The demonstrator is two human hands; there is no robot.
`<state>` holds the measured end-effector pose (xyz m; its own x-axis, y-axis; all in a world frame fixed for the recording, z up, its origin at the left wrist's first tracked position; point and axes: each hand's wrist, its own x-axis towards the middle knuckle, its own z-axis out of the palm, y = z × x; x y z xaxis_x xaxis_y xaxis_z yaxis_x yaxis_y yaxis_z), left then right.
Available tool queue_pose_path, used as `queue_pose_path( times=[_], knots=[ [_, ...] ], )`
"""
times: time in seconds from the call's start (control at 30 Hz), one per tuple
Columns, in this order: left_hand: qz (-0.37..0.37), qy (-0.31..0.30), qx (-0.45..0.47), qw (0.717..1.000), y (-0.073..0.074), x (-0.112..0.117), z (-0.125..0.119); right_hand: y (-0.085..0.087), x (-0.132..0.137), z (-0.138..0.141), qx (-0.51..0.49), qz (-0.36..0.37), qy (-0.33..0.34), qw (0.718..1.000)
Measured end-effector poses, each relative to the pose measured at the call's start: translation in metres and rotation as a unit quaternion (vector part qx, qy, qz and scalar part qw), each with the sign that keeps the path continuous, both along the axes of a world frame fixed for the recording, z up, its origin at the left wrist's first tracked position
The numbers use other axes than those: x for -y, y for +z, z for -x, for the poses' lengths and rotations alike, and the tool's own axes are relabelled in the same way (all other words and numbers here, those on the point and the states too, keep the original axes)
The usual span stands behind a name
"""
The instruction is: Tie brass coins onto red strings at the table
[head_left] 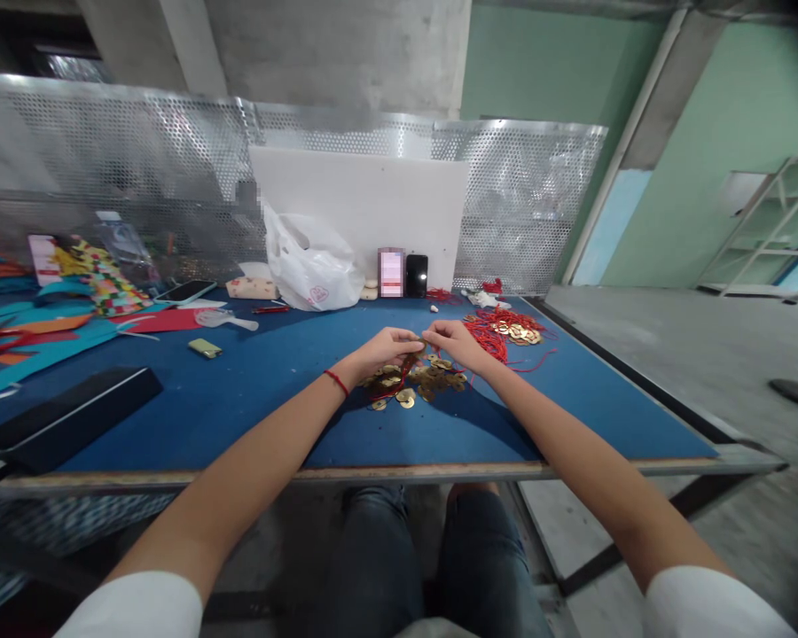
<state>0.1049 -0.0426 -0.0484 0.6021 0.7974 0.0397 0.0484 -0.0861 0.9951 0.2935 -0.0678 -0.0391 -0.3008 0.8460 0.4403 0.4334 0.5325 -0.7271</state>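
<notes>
Above a loose pile of gold coins (pixel 435 381) on the blue tabletop, my two hands meet fingertip to fingertip. My left hand (pixel 387 351), with a red bracelet at its wrist, pinches a gold coin (pixel 422 340). Red cord (pixel 394 381) hangs below that hand among the coins. My right hand (pixel 457 342) is closed in a pinch against the coin's other side; whatever lies between its fingertips is too small to make out. Just beyond the right hand lies a heap of red cords (pixel 488 335), with more gold coins (pixel 520 333) on it.
Two phones (pixel 392 272) lean against a white board, beside a white plastic bag (pixel 312 261). To the left are coloured strips, red scissors (pixel 3 340), a small yellowish packet (pixel 205 347) and a long black box (pixel 73 416). The table's right edge (pixel 625 368) borders open floor.
</notes>
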Motion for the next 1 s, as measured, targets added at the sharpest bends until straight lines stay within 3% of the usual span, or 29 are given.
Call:
queue_pose_path(
  times=[0.13, 0.47, 0.67, 0.83, 0.9, 1.0],
  knots=[
    [-0.017, 0.008, -0.003, 1.000, -0.001, -0.004, 0.002, 0.001, -0.001, 0.000, -0.039, 0.017, -0.004, 0.999],
    [0.041, 0.009, 0.014, 0.999, 0.001, -0.012, 0.005, 0.000, -0.004, 0.000, -0.111, 0.030, -0.001, 0.993],
    [0.135, -0.010, 0.059, 0.989, 0.007, -0.010, 0.009, -0.003, -0.006, 0.000, -0.114, 0.014, -0.007, 0.993],
    [0.216, -0.074, 0.020, 0.973, 0.012, -0.008, 0.012, -0.001, -0.002, 0.002, -0.110, 0.008, 0.012, 0.994],
    [0.207, -0.093, 0.027, 0.974, 0.012, -0.006, 0.010, 0.001, 0.000, 0.003, -0.105, 0.002, 0.015, 0.994],
    [0.122, -0.084, 0.068, 0.987, 0.010, 0.000, 0.004, 0.002, 0.002, 0.004, -0.099, -0.008, 0.025, 0.995]
  ],
)
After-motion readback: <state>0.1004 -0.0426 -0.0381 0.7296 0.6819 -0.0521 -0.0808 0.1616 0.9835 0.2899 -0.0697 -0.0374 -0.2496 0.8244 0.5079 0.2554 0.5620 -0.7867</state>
